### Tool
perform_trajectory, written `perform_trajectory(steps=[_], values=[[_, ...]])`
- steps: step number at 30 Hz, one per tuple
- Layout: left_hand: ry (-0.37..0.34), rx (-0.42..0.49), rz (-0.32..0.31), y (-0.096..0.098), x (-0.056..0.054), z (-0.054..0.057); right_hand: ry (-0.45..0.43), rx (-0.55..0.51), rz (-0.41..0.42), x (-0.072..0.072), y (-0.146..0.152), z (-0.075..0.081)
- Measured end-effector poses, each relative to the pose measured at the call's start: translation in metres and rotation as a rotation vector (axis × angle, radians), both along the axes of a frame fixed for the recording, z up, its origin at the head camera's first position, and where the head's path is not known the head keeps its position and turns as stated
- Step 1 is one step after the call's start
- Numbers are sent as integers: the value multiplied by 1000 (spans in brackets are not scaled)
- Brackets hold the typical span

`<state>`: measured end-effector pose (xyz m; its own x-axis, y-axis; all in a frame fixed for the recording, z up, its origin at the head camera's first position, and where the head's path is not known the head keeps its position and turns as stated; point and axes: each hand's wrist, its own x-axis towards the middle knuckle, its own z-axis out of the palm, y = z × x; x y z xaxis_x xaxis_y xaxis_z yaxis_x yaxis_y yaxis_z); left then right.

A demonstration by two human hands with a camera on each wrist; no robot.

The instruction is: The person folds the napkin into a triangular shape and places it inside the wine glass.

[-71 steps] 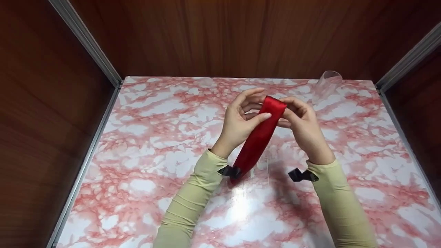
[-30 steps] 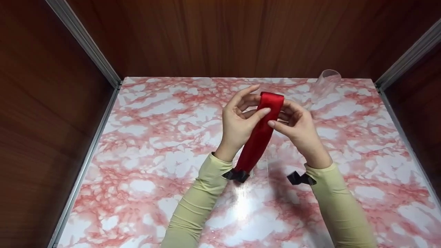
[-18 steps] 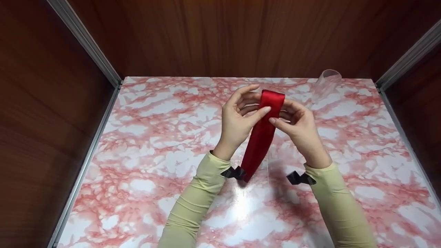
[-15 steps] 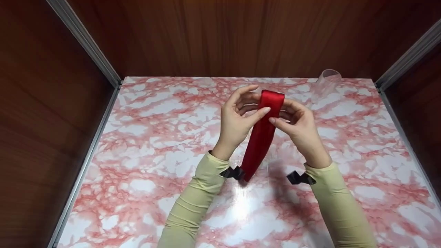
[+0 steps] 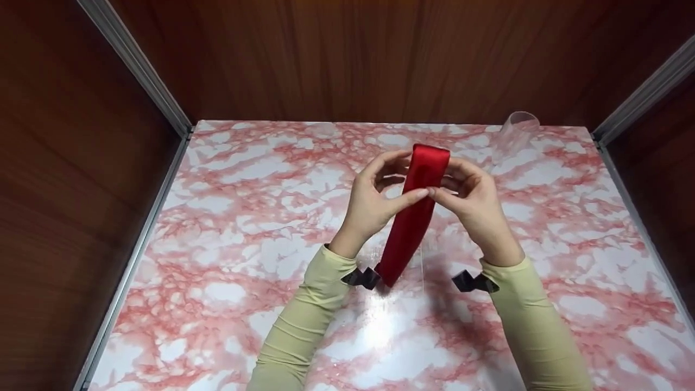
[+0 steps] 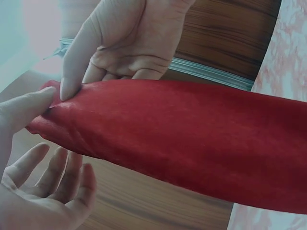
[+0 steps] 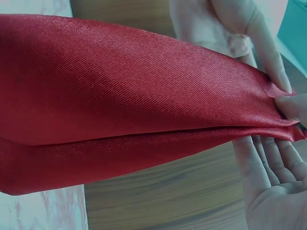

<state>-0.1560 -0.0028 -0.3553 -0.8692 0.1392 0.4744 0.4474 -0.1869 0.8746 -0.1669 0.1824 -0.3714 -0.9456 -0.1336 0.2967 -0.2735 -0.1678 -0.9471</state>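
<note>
A wide, shiny red satin ribbon [image 5: 410, 233] hangs folded over at the top, its lower end pointing down toward the table. My left hand [image 5: 369, 198] pinches it near the top, thumb across the front and fingers behind. From the other side my right hand [image 5: 478, 209] pinches it too, and the two thumb tips meet on its front. In the left wrist view the ribbon [image 6: 192, 139] narrows and creases where the thumbs press. The right wrist view shows two layers of the ribbon [image 7: 144, 81] with a long fold between them. Fingertips behind it are partly hidden.
A clear plastic cup or tube [image 5: 516, 136] stands at the back right of the pink-and-white marbled table [image 5: 228, 293]. Dark wooden panels [image 5: 326, 60] with metal corner strips enclose the back and sides. Small black cameras [image 5: 472, 281] sit at both wrists.
My left thumb has slid down the ribbon to meet the right thumb, and the raised left index finger has lowered behind it. Earlier, the right thumb moved down onto the ribbon's front.
</note>
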Motion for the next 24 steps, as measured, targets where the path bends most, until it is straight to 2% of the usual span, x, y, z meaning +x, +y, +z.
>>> perform_trajectory(steps=[9,14,17,24], values=[[-84,-32,-109,-5,1,-13,-9,-2,26,3,1,2],[-119,-56,-143,-6,2,-18,-14,-8,35,4,1,3],[-122,-77,-145,-6,1,-21,-15,0,34,4,1,5],[-111,-95,-108,-4,-11,-41,-14,6,42,5,1,7]])
